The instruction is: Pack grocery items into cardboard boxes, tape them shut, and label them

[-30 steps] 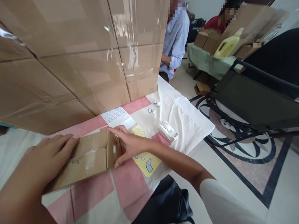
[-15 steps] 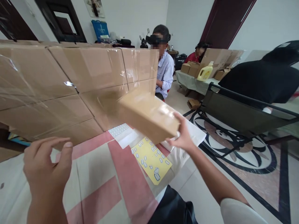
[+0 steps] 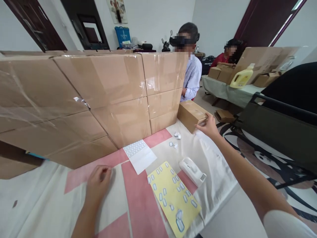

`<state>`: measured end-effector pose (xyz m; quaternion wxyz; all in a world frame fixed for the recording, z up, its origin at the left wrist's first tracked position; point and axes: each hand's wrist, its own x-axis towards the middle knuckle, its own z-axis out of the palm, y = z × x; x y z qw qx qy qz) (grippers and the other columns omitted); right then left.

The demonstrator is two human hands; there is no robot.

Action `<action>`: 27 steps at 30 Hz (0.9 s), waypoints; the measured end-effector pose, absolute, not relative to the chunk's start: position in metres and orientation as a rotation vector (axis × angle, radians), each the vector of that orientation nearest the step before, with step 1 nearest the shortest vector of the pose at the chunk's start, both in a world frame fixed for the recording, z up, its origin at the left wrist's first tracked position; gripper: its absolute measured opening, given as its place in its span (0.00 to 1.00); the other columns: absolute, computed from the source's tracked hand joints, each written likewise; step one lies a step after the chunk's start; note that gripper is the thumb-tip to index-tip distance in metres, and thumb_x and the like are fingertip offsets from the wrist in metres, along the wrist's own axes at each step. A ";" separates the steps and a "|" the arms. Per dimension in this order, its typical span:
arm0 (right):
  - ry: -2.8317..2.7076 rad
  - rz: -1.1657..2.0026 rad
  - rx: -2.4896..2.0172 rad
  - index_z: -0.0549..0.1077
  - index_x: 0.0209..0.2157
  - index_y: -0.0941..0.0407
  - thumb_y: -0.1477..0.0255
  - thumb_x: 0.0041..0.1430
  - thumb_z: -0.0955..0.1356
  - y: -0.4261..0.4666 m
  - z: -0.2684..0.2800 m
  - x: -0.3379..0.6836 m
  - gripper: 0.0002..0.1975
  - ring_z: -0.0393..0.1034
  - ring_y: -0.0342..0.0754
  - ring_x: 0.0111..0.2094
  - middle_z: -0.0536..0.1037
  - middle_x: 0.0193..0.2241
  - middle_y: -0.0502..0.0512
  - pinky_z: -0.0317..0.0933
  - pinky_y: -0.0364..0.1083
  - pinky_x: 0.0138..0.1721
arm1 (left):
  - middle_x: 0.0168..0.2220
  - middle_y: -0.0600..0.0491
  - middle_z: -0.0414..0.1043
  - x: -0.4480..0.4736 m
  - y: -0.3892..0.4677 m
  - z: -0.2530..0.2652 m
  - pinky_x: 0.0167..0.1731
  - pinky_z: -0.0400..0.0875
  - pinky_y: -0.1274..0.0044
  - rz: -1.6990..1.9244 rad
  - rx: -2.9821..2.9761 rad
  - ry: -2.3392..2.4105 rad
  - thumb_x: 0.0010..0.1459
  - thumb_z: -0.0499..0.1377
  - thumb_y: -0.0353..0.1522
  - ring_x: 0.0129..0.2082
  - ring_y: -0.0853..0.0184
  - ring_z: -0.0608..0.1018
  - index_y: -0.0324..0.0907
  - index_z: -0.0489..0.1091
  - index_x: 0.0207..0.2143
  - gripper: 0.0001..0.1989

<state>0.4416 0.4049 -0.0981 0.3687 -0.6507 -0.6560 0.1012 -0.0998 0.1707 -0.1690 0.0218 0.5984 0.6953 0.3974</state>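
My right hand grips the near end of a small cardboard box at the table's far right corner, close to the wall of stacked boxes. My left hand rests on the cloth with its fingers curled in, and nothing shows in it. A yellow sheet with blue-edged white labels stuck on it lies between my arms. Beyond its top edge is a white sheet partly covered in labels. A rounded white plastic device lies beside the yellow sheet.
Taped cardboard boxes form a wall along the table's far side. Crumpled paper bits lie on the pink-and-white cloth. A person sits behind the boxes. At right are a folding chair and another table holding a yellow jug.
My right hand has carried the cardboard box away from above the sheets to the table's far corner, uncovering the white device. My left hand has lowered to the cloth and curled.
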 end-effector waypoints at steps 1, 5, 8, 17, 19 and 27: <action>-1.724 0.349 -1.640 0.47 0.71 0.64 0.53 0.41 0.78 0.426 -0.095 0.428 0.64 0.44 0.69 0.72 0.51 0.68 0.81 0.62 0.59 0.61 | 0.32 0.52 0.77 -0.101 0.172 -0.175 0.36 0.73 0.72 1.144 1.847 2.113 0.61 0.55 0.43 0.34 0.62 0.79 0.46 0.72 0.30 0.13; -1.766 0.527 -1.564 0.32 0.74 0.64 0.52 0.42 0.78 0.459 -0.101 0.387 0.72 0.27 0.71 0.75 0.28 0.73 0.79 0.73 0.55 0.49 | 0.33 0.51 0.78 -0.105 0.176 -0.179 0.39 0.72 0.69 1.024 1.750 2.056 0.60 0.54 0.45 0.36 0.58 0.78 0.47 0.73 0.28 0.16; -1.783 0.468 -1.523 0.39 0.74 0.59 0.54 0.49 0.75 0.437 -0.120 0.375 0.62 0.51 0.68 0.71 0.40 0.73 0.77 0.74 0.52 0.45 | 0.32 0.51 0.76 -0.102 0.175 -0.172 0.37 0.69 0.70 1.125 1.613 1.962 0.58 0.57 0.45 0.35 0.59 0.76 0.46 0.73 0.27 0.14; -2.168 0.337 -1.228 0.72 0.57 0.56 0.58 0.57 0.70 0.377 -0.086 0.291 0.28 0.78 0.52 0.32 0.75 0.55 0.68 0.73 0.52 0.32 | 0.27 0.54 0.71 -0.111 0.180 -0.177 0.34 0.68 0.75 1.544 1.195 1.805 0.55 0.58 0.38 0.30 0.66 0.73 0.43 0.68 0.26 0.09; -2.327 0.460 -1.059 0.76 0.49 0.54 0.61 0.60 0.68 0.351 -0.062 0.236 0.19 0.78 0.51 0.32 0.79 0.47 0.65 0.72 0.50 0.31 | 0.27 0.55 0.71 -0.134 0.173 -0.180 0.33 0.69 0.75 1.646 1.082 1.812 0.55 0.59 0.36 0.29 0.67 0.73 0.42 0.69 0.27 0.07; -2.586 1.109 -0.439 0.71 0.58 0.54 0.68 0.59 0.70 0.227 -0.064 -0.036 0.25 0.77 0.53 0.50 0.78 0.54 0.63 0.73 0.52 0.46 | 0.43 0.51 0.72 -0.354 0.121 -0.159 0.37 0.75 0.73 2.117 0.244 2.199 0.65 0.61 0.36 0.37 0.68 0.75 0.38 0.70 0.47 0.12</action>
